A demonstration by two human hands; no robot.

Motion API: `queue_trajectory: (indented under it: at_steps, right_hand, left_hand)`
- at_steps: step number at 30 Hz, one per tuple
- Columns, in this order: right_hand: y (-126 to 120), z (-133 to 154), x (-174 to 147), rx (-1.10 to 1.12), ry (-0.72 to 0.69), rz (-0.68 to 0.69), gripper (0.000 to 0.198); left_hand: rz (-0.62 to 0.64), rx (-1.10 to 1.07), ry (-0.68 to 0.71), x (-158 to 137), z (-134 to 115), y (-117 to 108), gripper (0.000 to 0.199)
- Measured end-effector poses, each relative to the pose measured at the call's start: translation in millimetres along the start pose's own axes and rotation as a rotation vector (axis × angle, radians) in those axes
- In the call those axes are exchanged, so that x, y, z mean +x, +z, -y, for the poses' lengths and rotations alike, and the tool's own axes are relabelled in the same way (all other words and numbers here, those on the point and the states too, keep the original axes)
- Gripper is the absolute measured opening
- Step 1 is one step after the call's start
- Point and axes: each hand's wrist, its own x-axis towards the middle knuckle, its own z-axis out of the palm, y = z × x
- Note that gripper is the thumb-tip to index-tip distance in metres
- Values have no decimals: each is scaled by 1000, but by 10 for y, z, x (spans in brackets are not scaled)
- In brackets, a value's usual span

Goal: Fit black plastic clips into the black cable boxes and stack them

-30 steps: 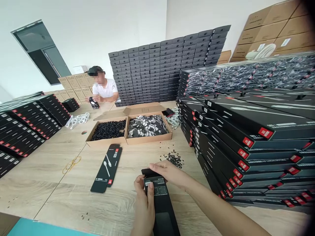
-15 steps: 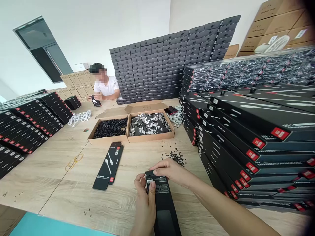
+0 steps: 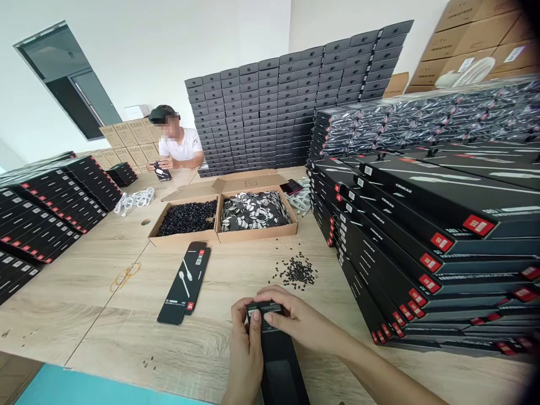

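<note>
A long black cardboard box [image 3: 282,360] with small white print stands out in front of me at the table's near side. My left hand [image 3: 248,346] grips its left edge, thumb lying on the printed face. Over the box's far end curls my right hand [image 3: 291,315], fingers across the end and thumb on the face, so that end is partly hidden. Left of my hands a flat black carton [image 3: 184,284] with a white cable picture and red marks lies on the table. Beyond my right hand is a pile of tiny black pieces [image 3: 298,270].
Two open cartons hold small black parts [image 3: 188,218] and black-and-white pieces [image 3: 255,211]. Stacked black boxes [image 3: 405,270] rise close on the right, more boxes [image 3: 54,197] on the left. Yellow rubber bands [image 3: 125,277] and white cables [image 3: 134,201] lie leftward. A person [image 3: 179,146] sits across, holding a box.
The small flap that stood up at the box's far end no longer shows. My right hand has come down over that end, its thumb now on the printed face.
</note>
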Motion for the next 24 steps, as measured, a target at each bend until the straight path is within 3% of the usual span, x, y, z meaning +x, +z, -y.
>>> queue_trajectory:
  at_steps: [3,4,5,7,8,10,13,15,16,19,21,24]
  right_hand:
    - [199,-273,-143,156,123,-141,73]
    - [237,-341,-179,178,157,-156,75]
    - [249,-383,-204,182,174,-158,70]
    - [185,-370,-217,176,184,-152,49]
    - [119,-316,-202,167,184,-140,43]
    - [-33,-134,-131,100,172,-63,38]
    - [-146,202,63,-153,45,178,33]
    - [-110,377,202,-304,-79,241,37]
    - [-76,434,255,-337,-127,214,45]
    - [-6,462,303,-309,-187,-38,64]
    - [-3,383,256,-274,-179,-215,56]
    - [-5,226,151,-295,-158,-323,30]
  left_hand:
    - [-315,-71,9,118,-5,-134,45]
    - [-428,-99,16,156,-12,-213,47]
    - [-506,-129,17,186,-27,-309,48]
    - [-513,-185,-14,214,-91,-540,45]
    - [-459,-225,-58,211,-143,-663,45]
    - [-210,-353,-222,183,-281,-883,50]
    - [419,-411,-452,150,-486,-1029,53]
    - [683,-279,-456,159,-541,-976,49]
    - [708,-245,-439,169,-531,-918,49]
    - [664,-496,-595,185,-379,-732,52]
    - [648,-666,-674,178,-247,-662,57]
    - [686,-793,-698,163,-119,-636,57]
